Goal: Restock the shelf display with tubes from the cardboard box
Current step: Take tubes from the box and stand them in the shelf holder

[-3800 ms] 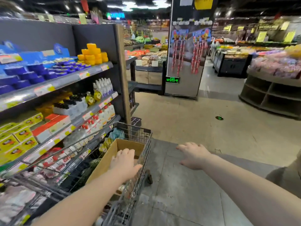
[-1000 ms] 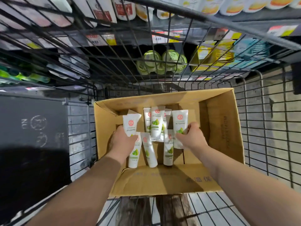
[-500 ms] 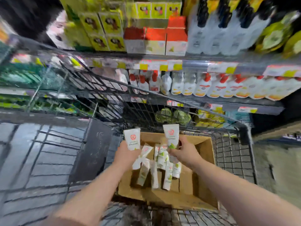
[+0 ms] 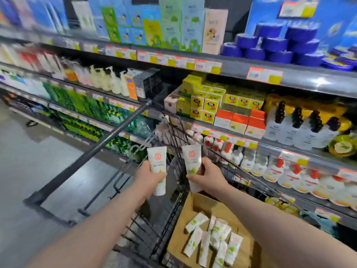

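White plastic tubes, red round logo near the top & green leaf print lower down: two held upright, flat end up, one per hand. L hand [image 4: 147,179] grips the left tube [image 4: 156,163] round its lower half, fingers curled across the front. R hand [image 4: 210,177] grips the right tube [image 4: 191,160] likewise, thumb & fingers wrapped about the lower body. The two held tubes stand side by side, not touching, over the wire cart [image 4: 174,132] & in front of the shelving.

Cardboard box [image 4: 195,207] sits in the cart basket, below & to the right of both hands, open on top. Loose tubes [image 4: 214,236] of the same kind lie jumbled on its floor; several, exact no. unclear. Dark cart bar [image 4: 108,136] runs diagonally at left over the grey floor [image 4: 29,171].

Shelving at right, top to bottom:
- blue round tins [image 4: 280,45], stacked
- yellow cartons [image 4: 210,102], next to orange-and-white cartons [image 4: 239,121] & black-capped bottles [image 4: 295,130]
- red-capped white bottles [image 4: 274,169] in a row, one tier lower

Shelving at left: pale pump bottles [image 4: 104,80] above green packs [image 4: 81,103]; blurred, labels illegible. Price tags [image 4: 264,75] line the shelf edges.
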`<state>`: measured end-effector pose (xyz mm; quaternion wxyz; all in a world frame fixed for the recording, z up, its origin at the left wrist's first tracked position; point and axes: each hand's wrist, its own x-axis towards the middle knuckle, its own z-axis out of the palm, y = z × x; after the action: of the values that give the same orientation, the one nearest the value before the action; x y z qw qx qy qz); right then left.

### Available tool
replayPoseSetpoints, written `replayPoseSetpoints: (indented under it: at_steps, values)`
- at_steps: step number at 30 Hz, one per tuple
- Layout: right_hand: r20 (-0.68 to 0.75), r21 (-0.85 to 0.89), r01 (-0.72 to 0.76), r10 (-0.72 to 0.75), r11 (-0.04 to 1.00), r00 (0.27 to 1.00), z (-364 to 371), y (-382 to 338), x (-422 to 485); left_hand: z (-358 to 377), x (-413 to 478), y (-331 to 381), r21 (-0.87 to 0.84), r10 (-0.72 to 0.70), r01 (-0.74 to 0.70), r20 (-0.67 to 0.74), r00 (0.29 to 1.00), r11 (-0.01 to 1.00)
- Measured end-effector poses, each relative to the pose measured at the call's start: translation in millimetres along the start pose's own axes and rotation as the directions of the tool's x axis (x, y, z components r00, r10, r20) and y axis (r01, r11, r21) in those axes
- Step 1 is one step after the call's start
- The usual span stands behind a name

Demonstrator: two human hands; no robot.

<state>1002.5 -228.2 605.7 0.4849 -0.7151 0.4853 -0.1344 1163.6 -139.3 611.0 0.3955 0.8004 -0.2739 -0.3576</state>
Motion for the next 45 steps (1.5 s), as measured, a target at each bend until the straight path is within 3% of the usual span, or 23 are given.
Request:
replayPoseSetpoints:
  at_steps: [7, 10, 15, 21, 30, 41, 45]
  values:
    - [-0.033, -0.01, 0.213, -0.213, 0.977, 0.976, 82.5, -114.0, -25.9, -148.9, -34.2, -16.4, -0.077, 0.127, -0.134, -0.095, 0.987, 0.988]
    - [-0.018, 0.066, 0.248, -0.247, 0.967, 0.969, 127.6, -158.3, -40.4, -218.6, -51.5, -30.0, -0.096, 0.146, -0.163, -0.161, 0.976, 0.982]
    - [-0.053, 0.049, 0.284, -0.282, 0.958, 0.958, 210.2, -224.3, -56.6, -327.0, -77.7, -60.6, -0.138, 0.206, -0.242, -0.231, 0.951, 0.96]
    - [-0.059, -0.06, 0.342, -0.346, 0.938, 0.937, 264.2, -285.7, -61.4, -403.6, -71.3, -80.8, -0.142, 0.228, -0.272, -0.269, 0.936, 0.952]
    - [-0.078, -0.073, 0.375, -0.38, 0.924, 0.922, 297.5, -352.6, 8.5, -471.4, 4.1, -80.8, -0.16, 0.255, -0.295, -0.23, 0.939, 0.942]
    - [-0.071, -0.016, 0.491, -0.491, 0.871, 0.868, 333.9, -471.1, 172.0, -572.1, 161.0, 2.0, -0.073, 0.346, -0.374, -0.251, 0.904, 0.924]
    - [-0.1, 0.011, 0.435, -0.431, 0.901, 0.897, 333.3, -495.0, 216.1, -587.5, 211.1, 22.1, -0.076, 0.346, -0.372, -0.234, 0.909, 0.925]
